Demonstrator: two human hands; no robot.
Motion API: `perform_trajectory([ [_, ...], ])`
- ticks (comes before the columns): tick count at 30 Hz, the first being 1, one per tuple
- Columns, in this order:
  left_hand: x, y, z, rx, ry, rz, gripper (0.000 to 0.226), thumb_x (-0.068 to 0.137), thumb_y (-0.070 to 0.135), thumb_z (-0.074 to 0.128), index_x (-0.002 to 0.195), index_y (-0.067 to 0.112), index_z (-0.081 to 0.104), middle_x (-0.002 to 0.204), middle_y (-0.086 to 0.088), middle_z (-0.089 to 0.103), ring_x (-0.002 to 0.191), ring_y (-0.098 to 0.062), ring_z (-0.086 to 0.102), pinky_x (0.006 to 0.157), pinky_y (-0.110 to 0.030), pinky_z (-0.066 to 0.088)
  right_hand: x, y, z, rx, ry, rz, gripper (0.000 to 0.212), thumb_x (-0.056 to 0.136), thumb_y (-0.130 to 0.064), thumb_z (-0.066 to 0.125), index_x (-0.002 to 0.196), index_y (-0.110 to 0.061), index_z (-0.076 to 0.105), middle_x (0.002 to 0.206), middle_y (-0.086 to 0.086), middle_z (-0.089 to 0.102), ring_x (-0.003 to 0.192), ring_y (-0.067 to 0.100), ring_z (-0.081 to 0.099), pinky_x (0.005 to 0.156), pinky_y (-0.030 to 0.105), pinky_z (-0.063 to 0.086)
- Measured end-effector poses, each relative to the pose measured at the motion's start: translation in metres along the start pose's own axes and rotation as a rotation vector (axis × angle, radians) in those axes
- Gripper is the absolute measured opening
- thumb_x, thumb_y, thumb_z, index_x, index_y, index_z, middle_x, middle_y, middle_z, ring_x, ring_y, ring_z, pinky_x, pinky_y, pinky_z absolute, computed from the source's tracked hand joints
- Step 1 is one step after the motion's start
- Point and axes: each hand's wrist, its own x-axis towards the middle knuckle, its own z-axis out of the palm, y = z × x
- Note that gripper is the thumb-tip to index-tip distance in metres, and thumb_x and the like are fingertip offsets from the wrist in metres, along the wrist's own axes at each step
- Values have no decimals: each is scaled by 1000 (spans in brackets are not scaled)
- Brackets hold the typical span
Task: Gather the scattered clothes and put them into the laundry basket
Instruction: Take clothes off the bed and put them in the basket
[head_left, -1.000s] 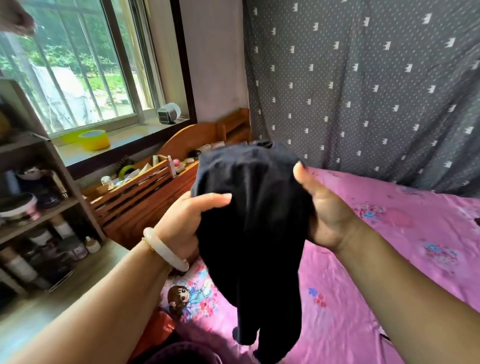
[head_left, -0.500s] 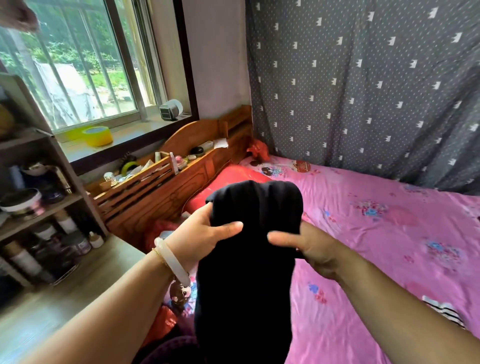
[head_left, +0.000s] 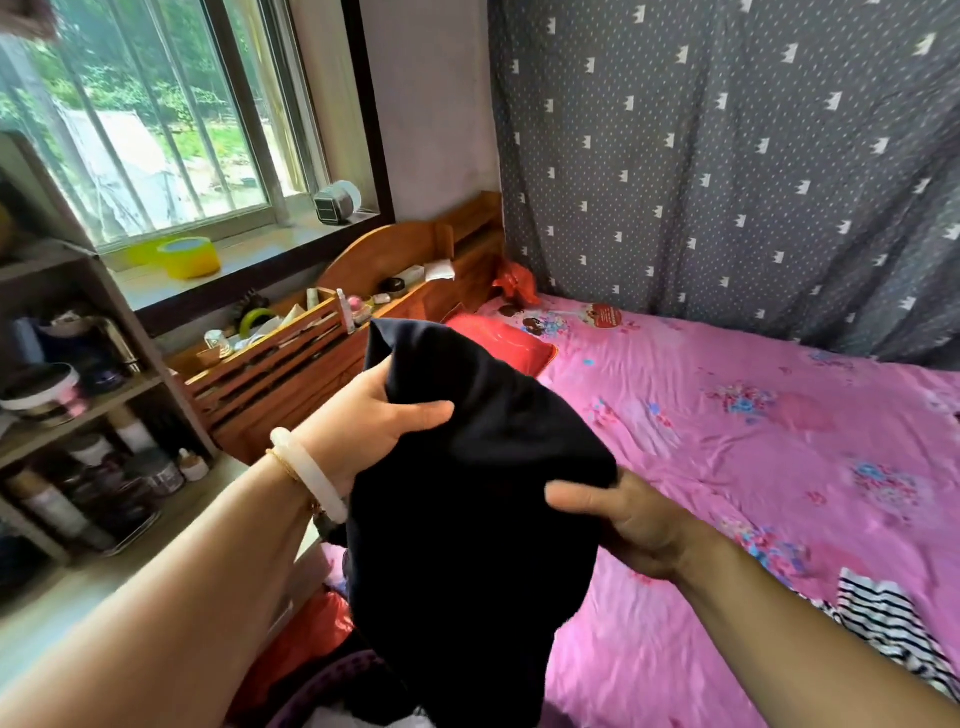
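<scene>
— Hands first: what do they do?

— Left hand (head_left: 382, 421) grips the dark cloth (head_left: 467, 519) near its top. The thumb lies across the front and the fingers curl in behind. A white bangle (head_left: 306, 473) sits on that wrist.

— And the other one?

— Right hand (head_left: 628, 525) holds the cloth from the right side, lower down. Its thumb presses on the front, and the other fingers are hidden behind the cloth, so it pinches the cloth.

— Where is the cloth, then?

— Between the two hands, up in the air. It is bunched at the top and hangs down below them. Its lower end drops toward the purple basket (head_left: 332, 680) at the bottom edge. I cannot tell if it touches the basket.

— What is in the basket?

— Something dark and something white, but it is hard to see. Something orange-red (head_left: 306, 634) lies just beside it.

— Any more clothes?

— A striped cloth (head_left: 883, 623), black and white, lies on the pink bed (head_left: 753, 467) near the right arm.

— What else is on the bed?

— A red pillow (head_left: 498, 343) at the head end, behind the dark cloth. A wooden headboard (head_left: 322, 364) with small things on it stands by the window (head_left: 156, 130). A shelf (head_left: 67, 405) with jars is on the left, and a grey curtain (head_left: 727, 156) hangs behind the bed.
</scene>
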Motion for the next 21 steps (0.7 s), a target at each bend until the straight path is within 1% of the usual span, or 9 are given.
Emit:
perform_trajectory([
  [2, -1, -4, 2, -167, -15, -124, 18, 83, 2, 66, 95, 15, 68, 91, -5, 76, 80, -17, 73, 76, -33, 59, -6, 10, 5, -104, -74, 163, 43, 67, 1, 70, 106, -16, 75, 115, 8, 71, 105, 22, 67, 94, 36, 53],
  [4, 0, -8, -1, -291, 20, -229, 13, 78, 14, 71, 89, 7, 70, 92, -16, 73, 77, -25, 73, 77, -39, 58, -10, 12, 12, -142, -111, 215, 38, 68, 0, 71, 102, -15, 77, 112, 10, 72, 102, 23, 68, 93, 37, 53],
  [7, 6, -32, -10, -531, 34, -347, 57, 68, 46, 72, 108, 6, 68, 108, -15, 70, 99, -28, 68, 97, -43, 49, 3, 1, 12, 40, -31, 146, 28, 76, -8, 71, 104, -8, 75, 111, 13, 71, 97, 22, 70, 84, 31, 57],
  [9, 7, -60, -7, -556, 86, -374, 66, 76, 53, 64, 119, 4, 60, 110, -13, 69, 100, -26, 65, 96, -41, 47, 16, -7, 10, 215, 41, 113, 29, 81, -16, 65, 107, -5, 72, 109, 14, 72, 94, 22, 71, 83, 32, 58],
  [12, -4, -103, 10, -563, -1, -457, 52, 83, 46, 59, 116, 6, 61, 109, -11, 69, 101, -26, 64, 87, -38, 50, 30, -3, 9, 227, 72, 103, 33, 78, -15, 63, 109, -7, 69, 106, 11, 73, 94, 20, 71, 84, 31, 58],
  [14, -7, -116, 15, -586, -113, -427, 46, 75, 24, 73, 117, 6, 65, 114, -15, 69, 104, -27, 66, 87, -36, 55, 33, 6, 8, 36, 76, 112, 39, 76, -7, 70, 115, -8, 66, 110, 11, 72, 102, 22, 69, 95, 36, 53],
  [16, -3, -120, 12, -565, -119, -321, 39, 69, 0, 67, 108, 3, 69, 105, -17, 72, 91, -26, 70, 77, -31, 58, 31, 11, 3, -222, 123, 98, 44, 76, 2, 74, 118, -9, 64, 114, 11, 71, 108, 24, 67, 101, 42, 49],
  [18, 1, -119, 9, -552, -88, -253, 43, 66, -11, 66, 108, 0, 67, 101, -17, 72, 88, -25, 71, 75, -29, 59, 33, 9, -5, -309, 192, 114, 36, 79, 5, 71, 112, -9, 65, 108, 11, 73, 101, 23, 69, 95, 40, 53],
  [21, 4, -122, 14, -507, -117, -213, 47, 64, -10, 65, 110, -1, 65, 103, -16, 72, 92, -26, 70, 78, -29, 58, 39, -2, -6, -169, 209, 142, 23, 82, 5, 65, 104, 0, 68, 99, 16, 74, 92, 27, 72, 85, 40, 57],
])
